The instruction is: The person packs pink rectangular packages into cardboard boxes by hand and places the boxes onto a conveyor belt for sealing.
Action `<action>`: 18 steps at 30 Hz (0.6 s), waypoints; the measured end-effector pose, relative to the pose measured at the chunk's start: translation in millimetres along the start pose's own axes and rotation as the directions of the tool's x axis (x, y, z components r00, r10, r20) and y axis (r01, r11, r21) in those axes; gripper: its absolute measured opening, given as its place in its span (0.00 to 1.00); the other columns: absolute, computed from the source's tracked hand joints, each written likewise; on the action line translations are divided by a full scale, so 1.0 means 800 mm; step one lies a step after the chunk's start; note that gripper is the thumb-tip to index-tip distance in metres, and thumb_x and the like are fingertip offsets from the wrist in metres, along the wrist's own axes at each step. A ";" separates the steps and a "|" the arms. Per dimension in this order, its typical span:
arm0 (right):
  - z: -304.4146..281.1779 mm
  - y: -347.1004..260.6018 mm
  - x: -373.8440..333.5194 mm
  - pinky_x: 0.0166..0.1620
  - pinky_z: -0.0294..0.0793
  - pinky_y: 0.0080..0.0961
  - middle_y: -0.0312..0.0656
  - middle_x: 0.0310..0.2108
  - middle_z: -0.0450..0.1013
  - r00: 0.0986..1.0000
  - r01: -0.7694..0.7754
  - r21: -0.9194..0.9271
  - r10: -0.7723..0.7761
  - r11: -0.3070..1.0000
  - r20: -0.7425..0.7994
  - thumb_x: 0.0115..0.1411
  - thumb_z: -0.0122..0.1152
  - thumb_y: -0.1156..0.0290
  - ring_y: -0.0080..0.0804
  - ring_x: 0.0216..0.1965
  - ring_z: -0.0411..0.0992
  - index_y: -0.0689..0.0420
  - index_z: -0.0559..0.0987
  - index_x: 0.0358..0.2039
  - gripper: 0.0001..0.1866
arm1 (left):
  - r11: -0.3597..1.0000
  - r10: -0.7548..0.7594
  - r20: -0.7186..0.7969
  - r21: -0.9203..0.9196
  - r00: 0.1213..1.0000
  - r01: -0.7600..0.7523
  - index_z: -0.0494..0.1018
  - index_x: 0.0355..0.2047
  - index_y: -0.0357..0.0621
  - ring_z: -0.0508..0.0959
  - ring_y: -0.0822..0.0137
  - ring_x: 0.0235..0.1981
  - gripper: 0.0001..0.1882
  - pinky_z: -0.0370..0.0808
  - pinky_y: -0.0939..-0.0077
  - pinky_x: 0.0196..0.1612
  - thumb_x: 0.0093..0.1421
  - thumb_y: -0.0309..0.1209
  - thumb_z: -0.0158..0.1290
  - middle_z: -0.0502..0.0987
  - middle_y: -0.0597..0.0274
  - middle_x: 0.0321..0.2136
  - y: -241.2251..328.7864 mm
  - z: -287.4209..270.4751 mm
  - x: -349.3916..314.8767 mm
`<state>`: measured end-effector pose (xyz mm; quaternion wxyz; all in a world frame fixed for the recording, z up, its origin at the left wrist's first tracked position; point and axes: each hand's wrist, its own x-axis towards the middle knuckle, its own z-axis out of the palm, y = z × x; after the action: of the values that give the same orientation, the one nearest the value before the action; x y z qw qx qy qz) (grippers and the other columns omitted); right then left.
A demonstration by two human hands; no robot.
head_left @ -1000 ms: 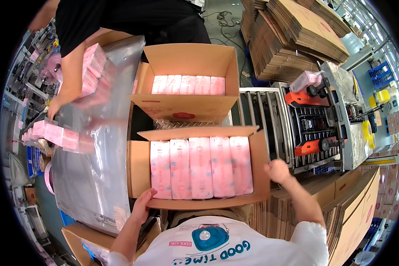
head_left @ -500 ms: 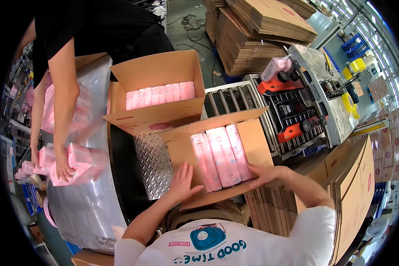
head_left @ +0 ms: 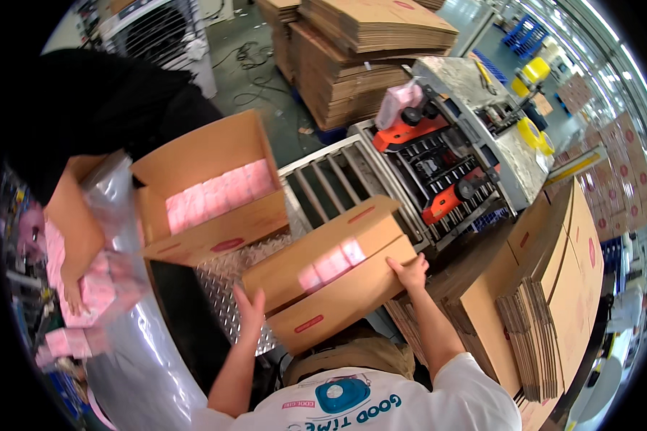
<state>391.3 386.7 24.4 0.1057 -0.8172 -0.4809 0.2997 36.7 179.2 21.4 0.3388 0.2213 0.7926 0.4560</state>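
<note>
In front of me is a cardboard box [head_left: 338, 305], its flaps folded partly inward over pink-wrapped packs [head_left: 331, 266] that show through the gap. My left hand [head_left: 249, 312] is at the box's left end, its fingers and thumb spread apart. At the right end, my right hand [head_left: 410, 274] grips the box near the corner, thumb on the flap. A second cardboard box [head_left: 205, 147], flaps up, stands beyond to the left with a row of pink packs [head_left: 219, 194] inside. At far left, a co-worker's hand [head_left: 73, 291] rests on more pink packs [head_left: 97, 298].
A metal roller conveyor [head_left: 331, 179] leads to a taping machine [head_left: 438, 165] with red-orange parts. Flattened cartons [head_left: 546, 309] stand at right; another stack [head_left: 338, 79] lies at the back. A shiny metal table [head_left: 147, 373] runs along the left, beside a diamond-patterned plate [head_left: 216, 276].
The near box's flaps have come inward, covering much of the packs. My right hand has shifted onto the box's right corner. My view has turned right; the co-worker's hands have moved among the packs.
</note>
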 end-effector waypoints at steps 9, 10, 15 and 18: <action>-0.009 -0.200 0.081 0.63 0.40 0.51 0.50 0.65 0.45 0.431 0.875 -0.301 -0.894 0.379 0.125 0.53 0.56 0.46 0.47 0.67 0.39 0.58 0.55 0.62 0.43 | 0.975 -0.040 -0.093 -0.221 0.995 0.019 0.40 0.60 0.31 0.60 0.53 0.57 0.33 0.58 0.65 0.59 0.62 0.29 0.44 0.55 0.39 0.57 0.017 0.204 0.039; -0.001 -0.197 0.098 0.63 0.39 0.50 0.50 0.65 0.45 0.419 0.876 -0.327 -0.895 0.354 0.153 0.53 0.54 0.45 0.47 0.67 0.39 0.58 0.54 0.62 0.43 | 0.985 0.016 -0.100 -0.172 0.995 -0.033 0.40 0.60 0.31 0.61 0.53 0.57 0.32 0.58 0.64 0.58 0.62 0.29 0.44 0.55 0.39 0.57 0.033 0.234 0.063; -0.009 -0.211 0.210 0.65 0.35 0.49 0.48 0.65 0.46 0.443 0.832 -0.421 -0.889 0.361 0.113 0.57 0.45 0.44 0.43 0.67 0.41 0.58 0.58 0.61 0.38 | 0.990 0.054 -0.028 0.129 0.998 -0.050 0.36 0.60 0.27 0.60 0.44 0.57 0.39 0.60 0.59 0.58 0.62 0.36 0.46 0.52 0.31 0.57 0.147 0.341 0.175; -0.030 -0.216 0.258 0.66 0.35 0.48 0.46 0.64 0.50 0.441 0.833 -0.408 -0.894 0.374 0.079 0.58 0.45 0.47 0.41 0.67 0.43 0.57 0.60 0.60 0.36 | 0.951 0.047 -0.080 0.309 0.996 -0.020 0.32 0.61 0.26 0.59 0.40 0.57 0.43 0.61 0.58 0.57 0.62 0.40 0.46 0.50 0.28 0.57 0.181 0.377 0.206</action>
<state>354.4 653.9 43.0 0.1196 -0.4671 -0.8755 0.0336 154.7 530.7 -14.4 0.2577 0.2649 0.8641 0.3417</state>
